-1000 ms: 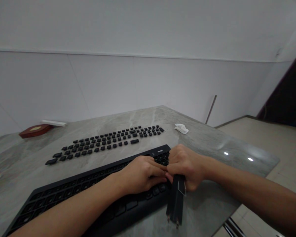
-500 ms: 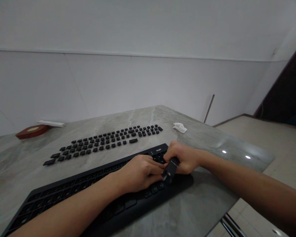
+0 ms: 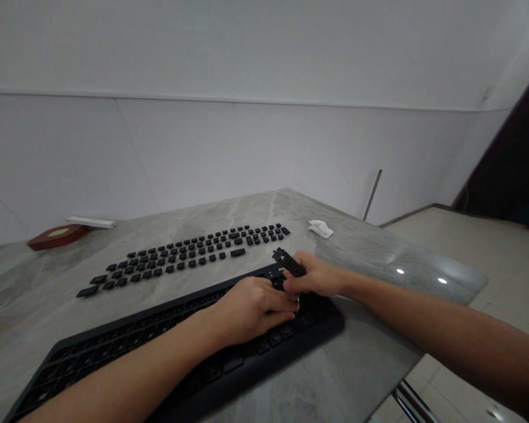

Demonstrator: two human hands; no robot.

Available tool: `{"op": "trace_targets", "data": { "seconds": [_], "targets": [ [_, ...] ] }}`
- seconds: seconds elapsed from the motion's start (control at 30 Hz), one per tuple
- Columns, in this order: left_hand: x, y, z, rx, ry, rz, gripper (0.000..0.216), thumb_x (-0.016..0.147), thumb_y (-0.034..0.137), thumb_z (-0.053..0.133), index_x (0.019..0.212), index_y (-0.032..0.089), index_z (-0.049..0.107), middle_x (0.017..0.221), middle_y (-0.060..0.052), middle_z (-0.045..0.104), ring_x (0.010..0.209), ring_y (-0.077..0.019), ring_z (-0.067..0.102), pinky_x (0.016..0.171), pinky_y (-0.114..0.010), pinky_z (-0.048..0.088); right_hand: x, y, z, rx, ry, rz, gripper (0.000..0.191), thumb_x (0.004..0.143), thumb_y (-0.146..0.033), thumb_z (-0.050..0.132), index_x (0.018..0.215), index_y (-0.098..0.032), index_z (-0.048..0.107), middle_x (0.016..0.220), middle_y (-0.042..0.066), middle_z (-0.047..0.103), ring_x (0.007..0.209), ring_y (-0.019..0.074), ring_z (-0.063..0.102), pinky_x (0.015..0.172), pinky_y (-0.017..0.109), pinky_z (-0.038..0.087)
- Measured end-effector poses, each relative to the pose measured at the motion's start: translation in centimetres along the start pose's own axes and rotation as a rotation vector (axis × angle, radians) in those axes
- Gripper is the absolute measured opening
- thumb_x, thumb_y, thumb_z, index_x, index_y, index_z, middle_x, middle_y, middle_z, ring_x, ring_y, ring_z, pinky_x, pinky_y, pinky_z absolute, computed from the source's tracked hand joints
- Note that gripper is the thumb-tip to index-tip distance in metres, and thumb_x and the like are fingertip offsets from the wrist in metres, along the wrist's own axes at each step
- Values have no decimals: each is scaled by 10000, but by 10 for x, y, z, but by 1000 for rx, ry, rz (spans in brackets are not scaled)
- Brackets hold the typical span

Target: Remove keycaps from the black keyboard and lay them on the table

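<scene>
A black keyboard lies at a slant across the near part of the table, many of its key sockets bare on the left and middle. My right hand grips a black tool over its right section; it looks like a keycap puller. The tool's notched end points up and left, and a thin metal glint shows low by the keys. My left hand rests on the keyboard, fingers pressed together at the tool's lower end. What they pinch, if anything, is hidden.
Loose black keycaps lie in rows behind the keyboard. A crumpled white tissue sits at the back right. A red-brown box and a white strip lie by the wall. The table edge runs along the right.
My right hand has turned the tool, so its notched end swings from pointing down toward me to pointing up and away. My left hand stays nearly in place.
</scene>
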State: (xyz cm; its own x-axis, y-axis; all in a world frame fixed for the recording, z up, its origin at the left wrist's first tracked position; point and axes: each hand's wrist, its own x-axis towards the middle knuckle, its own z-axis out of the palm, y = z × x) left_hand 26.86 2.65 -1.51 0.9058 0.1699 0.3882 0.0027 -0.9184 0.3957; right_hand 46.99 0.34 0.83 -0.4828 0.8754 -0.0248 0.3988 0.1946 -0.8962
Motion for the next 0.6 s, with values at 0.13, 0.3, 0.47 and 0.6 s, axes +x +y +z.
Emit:
{"op": "trace_targets", "data": {
  "seconds": [0.13, 0.3, 0.47, 0.6],
  "targets": [
    [-1, -1, 1, -7, 29, 8, 135, 925, 187, 652, 995, 157, 763, 1063, -61, 767, 1000, -195, 720, 946, -303, 557, 1, -3, 7, 9, 116, 66, 257, 649, -281, 579, 438, -177, 475, 398, -62, 404, 421, 71, 330, 426, 218, 247],
    [0, -4, 2, -14, 28, -11, 138, 920, 198, 660, 1007, 166, 762, 1056, -64, 767, 987, -184, 722, 930, -294, 570, 1, -2, 16, 22, 253, 138, 221, 636, -230, 559, 444, -179, 464, 400, -51, 412, 419, 75, 344, 411, 223, 240],
    [1, -5, 2, -44, 27, -17, 148, 902, 190, 685, 1030, 166, 755, 1061, -62, 767, 1000, -185, 722, 949, -298, 565, -2, -2, 23, 56, 356, 153, 219, 615, -215, 551, 426, -181, 446, 389, -50, 394, 414, 75, 336, 401, 226, 223],
    [2, -3, 1, -43, 22, 0, 132, 896, 174, 689, 1009, 162, 757, 1046, -56, 771, 991, -190, 725, 931, -284, 565, -4, -3, 26, 105, 399, 111, 224, 618, -246, 554, 431, -187, 445, 401, -48, 386, 415, 79, 334, 408, 240, 230]
  ]
}}
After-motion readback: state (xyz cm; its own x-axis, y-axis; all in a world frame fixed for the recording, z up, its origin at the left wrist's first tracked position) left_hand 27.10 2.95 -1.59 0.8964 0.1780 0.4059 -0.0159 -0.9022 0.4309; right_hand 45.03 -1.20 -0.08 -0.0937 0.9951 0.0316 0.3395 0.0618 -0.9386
